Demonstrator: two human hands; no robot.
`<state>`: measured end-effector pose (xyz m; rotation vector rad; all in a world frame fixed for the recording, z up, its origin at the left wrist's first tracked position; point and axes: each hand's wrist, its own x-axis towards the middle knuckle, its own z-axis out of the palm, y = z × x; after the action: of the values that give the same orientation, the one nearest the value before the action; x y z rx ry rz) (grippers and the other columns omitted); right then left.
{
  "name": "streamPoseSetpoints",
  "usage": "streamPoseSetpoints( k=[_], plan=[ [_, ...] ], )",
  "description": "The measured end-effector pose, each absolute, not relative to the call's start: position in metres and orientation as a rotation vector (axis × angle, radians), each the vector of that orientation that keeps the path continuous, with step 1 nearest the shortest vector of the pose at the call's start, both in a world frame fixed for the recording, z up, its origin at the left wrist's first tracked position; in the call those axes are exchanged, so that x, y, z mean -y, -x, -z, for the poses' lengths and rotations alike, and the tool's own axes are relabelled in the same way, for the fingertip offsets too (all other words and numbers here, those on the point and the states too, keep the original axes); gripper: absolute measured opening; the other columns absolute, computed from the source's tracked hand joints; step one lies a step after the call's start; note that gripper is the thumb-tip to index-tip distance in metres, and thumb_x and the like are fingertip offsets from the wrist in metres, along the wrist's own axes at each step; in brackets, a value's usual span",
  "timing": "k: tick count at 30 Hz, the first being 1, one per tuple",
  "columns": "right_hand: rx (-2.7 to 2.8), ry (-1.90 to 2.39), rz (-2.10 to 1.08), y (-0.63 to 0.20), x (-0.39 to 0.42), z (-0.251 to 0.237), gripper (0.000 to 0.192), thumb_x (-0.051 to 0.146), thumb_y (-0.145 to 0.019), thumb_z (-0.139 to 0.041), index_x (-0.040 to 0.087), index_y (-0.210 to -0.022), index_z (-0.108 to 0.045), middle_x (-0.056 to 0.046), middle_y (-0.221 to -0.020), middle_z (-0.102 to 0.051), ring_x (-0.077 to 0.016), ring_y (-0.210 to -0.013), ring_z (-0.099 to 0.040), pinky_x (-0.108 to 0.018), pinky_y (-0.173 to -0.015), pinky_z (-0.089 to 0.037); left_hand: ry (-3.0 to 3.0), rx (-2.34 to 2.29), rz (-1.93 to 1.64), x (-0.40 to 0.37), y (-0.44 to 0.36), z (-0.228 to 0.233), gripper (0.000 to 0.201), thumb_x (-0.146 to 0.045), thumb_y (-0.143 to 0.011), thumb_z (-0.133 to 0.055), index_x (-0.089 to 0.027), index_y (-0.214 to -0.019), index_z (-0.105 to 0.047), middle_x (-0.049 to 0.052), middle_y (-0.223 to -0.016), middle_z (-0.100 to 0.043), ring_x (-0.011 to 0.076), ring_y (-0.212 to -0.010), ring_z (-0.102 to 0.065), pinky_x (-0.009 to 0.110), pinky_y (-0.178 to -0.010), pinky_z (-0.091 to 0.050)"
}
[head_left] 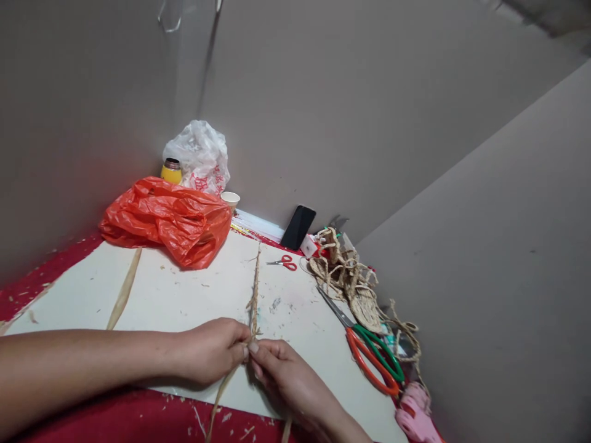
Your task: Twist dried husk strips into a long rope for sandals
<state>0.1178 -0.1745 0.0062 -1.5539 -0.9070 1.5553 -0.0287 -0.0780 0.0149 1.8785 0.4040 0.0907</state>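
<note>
A braided straw strip runs from my fingers up across the white board, narrowing to a frayed far end. My left hand pinches it from the left, thumb and forefinger closed. From the right, my right hand grips it at the same spot, its thumb meeting the left one. A loose flat straw strand hangs below the left hand over the board's near edge, and another strand end shows under the right wrist. Behind my left forearm lies a separate flat straw strip.
Large scissors with red and green handles lie at right, near coiled straw rope and a pink object. Small scissors, a phone, a paper cup, a yellow jar and red and white bags sit farther back.
</note>
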Motion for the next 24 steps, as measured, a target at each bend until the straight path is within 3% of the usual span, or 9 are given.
streamPoseSetpoints(
  k=[4, 9, 11, 14, 19, 22, 24],
  plan=[
    [0.563, 1.464, -1.578, -0.103, 0.179, 0.0, 0.042, 0.053, -0.07, -0.064, 0.018, -0.054, -0.047, 0.011, -0.035, -0.028, -0.0027, -0.03, -0.012, -0.02, -0.032, -0.005, -2.272, -0.562, -0.007, 0.08, 0.036, -0.034, 0.027, -0.026, -0.084, -0.039, -0.017, -0.079, -0.065, 0.005, -0.075, -0.067, 0.0162, -0.065, -0.059, 0.023, -0.058, -0.04],
    [0.474, 1.429, -1.511, -0.094, 0.181, 0.004, 0.044, 0.056, -0.063, -0.069, 0.017, -0.058, -0.051, 0.012, -0.034, -0.028, -0.0015, -0.03, -0.013, -0.017, -0.031, -0.007, -2.626, -0.63, 0.175, 0.089, 0.037, -0.048, 0.028, -0.026, -0.085, -0.039, -0.016, -0.083, -0.065, 0.01, -0.072, -0.068, 0.0216, -0.061, -0.062, 0.027, -0.052, -0.036],
    [0.454, 1.414, -1.494, -0.091, 0.181, 0.005, 0.048, 0.058, -0.062, -0.069, 0.018, -0.053, -0.043, 0.012, -0.033, -0.028, -0.0012, -0.029, -0.014, -0.017, -0.03, -0.007, -2.715, -0.595, 0.277, 0.094, 0.035, -0.047, 0.018, -0.021, -0.078, -0.051, -0.015, -0.087, -0.065, 0.009, -0.071, -0.068, 0.0212, -0.06, -0.062, 0.026, -0.052, -0.037],
    [0.414, 1.365, -1.53, -0.086, 0.182, 0.003, 0.053, 0.057, -0.064, -0.068, 0.02, -0.05, -0.033, 0.012, -0.035, -0.026, -0.0007, -0.03, -0.013, -0.017, -0.03, -0.007, -2.853, -0.441, 0.404, 0.102, 0.034, -0.037, 0.026, -0.017, -0.061, -0.067, -0.014, -0.087, -0.064, 0.007, -0.074, -0.066, 0.023, -0.062, -0.062, 0.028, -0.054, -0.039],
    [0.385, 1.299, -1.589, -0.086, 0.185, -0.003, 0.035, 0.045, -0.07, -0.069, 0.016, -0.063, -0.05, 0.014, -0.037, -0.023, -0.0007, -0.033, -0.008, -0.016, -0.032, -0.005, -3.029, -0.219, 0.253, 0.126, 0.044, -0.015, 0.019, -0.017, -0.062, -0.066, -0.014, -0.08, -0.064, 0.011, -0.075, -0.064, 0.0253, -0.066, -0.061, 0.031, -0.055, -0.039],
    [0.341, 1.238, -1.661, -0.092, 0.187, -0.005, 0.031, 0.041, -0.071, -0.07, 0.014, -0.071, -0.056, 0.014, -0.038, -0.022, -0.0005, -0.035, -0.006, -0.015, -0.033, -0.004, -2.69, -0.17, 0.077, 0.13, 0.051, -0.019, 0.007, -0.014, -0.061, -0.063, -0.02, -0.064, -0.06, 0.005, -0.06, -0.061, 0.0197, -0.056, -0.055, 0.029, -0.052, -0.036],
    [0.312, 1.184, -1.669, -0.095, 0.188, -0.005, 0.03, 0.039, -0.072, -0.07, 0.015, -0.069, -0.053, 0.014, -0.04, -0.023, -0.0005, -0.036, -0.007, -0.015, -0.034, -0.005, -2.327, -0.345, -0.164, 0.121, 0.05, -0.029, 0.008, -0.019, -0.07, -0.057, -0.022, -0.062, -0.057, 0.002, -0.059, -0.06, 0.0167, -0.055, -0.052, 0.028, -0.053, -0.036]
  ],
)
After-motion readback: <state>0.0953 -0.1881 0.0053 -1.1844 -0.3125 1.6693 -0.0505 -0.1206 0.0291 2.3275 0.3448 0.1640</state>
